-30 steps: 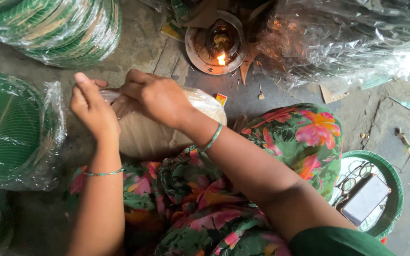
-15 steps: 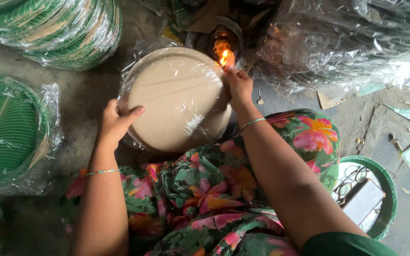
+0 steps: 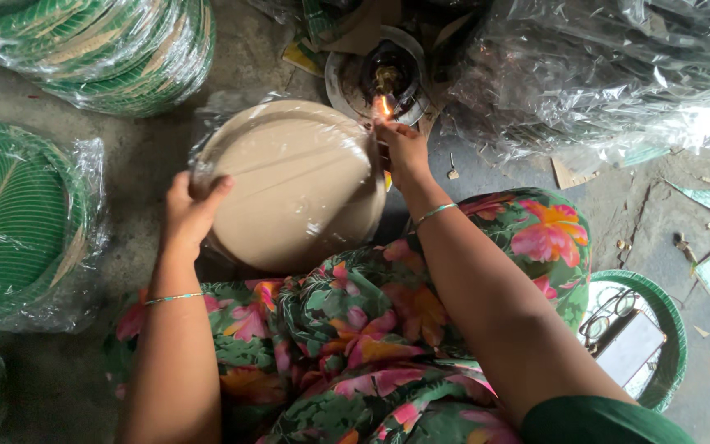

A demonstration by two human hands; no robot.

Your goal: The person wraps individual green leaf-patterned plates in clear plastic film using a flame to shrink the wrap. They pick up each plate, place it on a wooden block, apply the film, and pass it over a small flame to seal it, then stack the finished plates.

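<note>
A stack of round beige plates wrapped in clear plastic [image 3: 289, 185] rests tilted against my lap, its flat underside facing up. My left hand [image 3: 189, 210] grips its left rim. At the right rim, my right hand [image 3: 403, 148] pinches the plastic wrap and holds that edge at the small flame [image 3: 383, 105] of an oil lamp [image 3: 384, 78] standing on the floor just beyond the stack.
Plastic-wrapped stacks of green plates lie at the upper left [image 3: 100, 45] and at the left [image 3: 18, 218]. A heap of clear plastic [image 3: 610, 74] fills the upper right. A green-rimmed plate holding spectacles and a flat device [image 3: 634, 341] sits at the lower right. Paper scraps litter the concrete floor.
A second ago both hands were twisting the wrap above the upright stack. The stack has since been turned flat side up, and my right hand has brought its edge to the flame.
</note>
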